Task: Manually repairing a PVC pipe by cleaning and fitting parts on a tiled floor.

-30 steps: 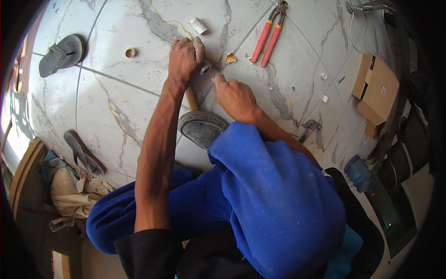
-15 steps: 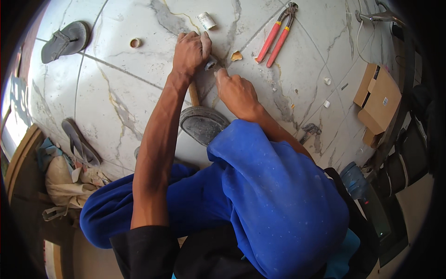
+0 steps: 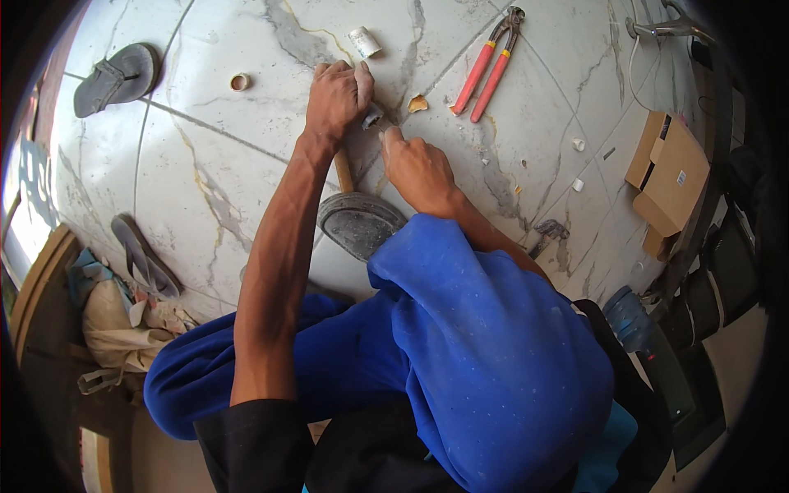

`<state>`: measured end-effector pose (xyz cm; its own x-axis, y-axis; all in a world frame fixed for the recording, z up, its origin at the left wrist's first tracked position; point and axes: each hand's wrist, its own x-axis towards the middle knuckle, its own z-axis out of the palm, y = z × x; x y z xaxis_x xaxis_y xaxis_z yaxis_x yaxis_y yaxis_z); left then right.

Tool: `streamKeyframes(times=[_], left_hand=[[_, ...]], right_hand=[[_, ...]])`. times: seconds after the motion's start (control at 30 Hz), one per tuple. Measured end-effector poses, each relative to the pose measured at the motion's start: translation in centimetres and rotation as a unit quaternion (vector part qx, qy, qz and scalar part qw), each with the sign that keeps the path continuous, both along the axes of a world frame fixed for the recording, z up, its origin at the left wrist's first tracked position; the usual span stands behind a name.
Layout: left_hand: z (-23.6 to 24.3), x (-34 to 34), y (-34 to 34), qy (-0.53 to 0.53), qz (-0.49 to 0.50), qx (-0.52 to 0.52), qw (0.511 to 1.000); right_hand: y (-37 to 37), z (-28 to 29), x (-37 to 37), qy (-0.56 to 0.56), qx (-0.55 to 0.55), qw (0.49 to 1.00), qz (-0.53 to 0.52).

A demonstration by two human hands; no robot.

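Observation:
My left hand [image 3: 339,103] is closed around a small grey tubular piece [image 3: 373,118], whose end sticks out beside the thumb. Close by on the right, my right hand [image 3: 419,168] is closed, its thumb and fingertips near that end. Whatever the right hand grips is mostly hidden by its fingers. Below the hands, a wooden handle [image 3: 344,171] leads to a dark, rounded head [image 3: 359,223] like a rubber mallet's, close to my blue-clothed knee. A white cylindrical piece [image 3: 364,42] lies just beyond my left hand, and an orange-brown fragment [image 3: 418,103] lies to its right.
Red-handled pincers [image 3: 488,70] lie on the marbled tile floor [image 3: 271,123]. A short ring [image 3: 240,81] and two dark sandals [image 3: 117,80] are at left. On the right are white bits [image 3: 578,185], an open cardboard box [image 3: 672,177] and a blue plastic bottle [image 3: 628,316].
Both hands stay in nearly the same place, with the grey piece still in the left. The right hand has shifted very slightly. The whole view has moved a little.

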<state>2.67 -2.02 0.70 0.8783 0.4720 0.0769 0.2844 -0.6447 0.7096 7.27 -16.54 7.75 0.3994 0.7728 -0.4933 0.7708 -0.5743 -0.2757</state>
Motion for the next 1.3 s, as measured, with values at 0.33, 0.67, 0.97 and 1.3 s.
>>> streamKeyframes(times=[0.33,0.67,0.97,1.3], left_hand=[[0.1,-0.4,-0.7,-0.007,-0.005,0.001,1.0],[-0.7,-0.4,-0.9,0.008,0.016,0.047,0.999],[-0.4,-0.1,-1.2,-0.026,0.006,-0.019,0.999],[-0.8,-0.1,-0.2,-0.017,0.008,0.024,1.0]], right_hand=[[-1.0,0.4,-0.5,-0.003,0.006,1.0,-0.002],[-1.1,0.2,-1.0,0.004,-0.016,1.0,-0.02],[-0.5,-0.6,-1.1,-0.007,-0.013,0.999,-0.03],[-0.9,-0.1,-1.2,0.002,-0.017,0.999,-0.048]])
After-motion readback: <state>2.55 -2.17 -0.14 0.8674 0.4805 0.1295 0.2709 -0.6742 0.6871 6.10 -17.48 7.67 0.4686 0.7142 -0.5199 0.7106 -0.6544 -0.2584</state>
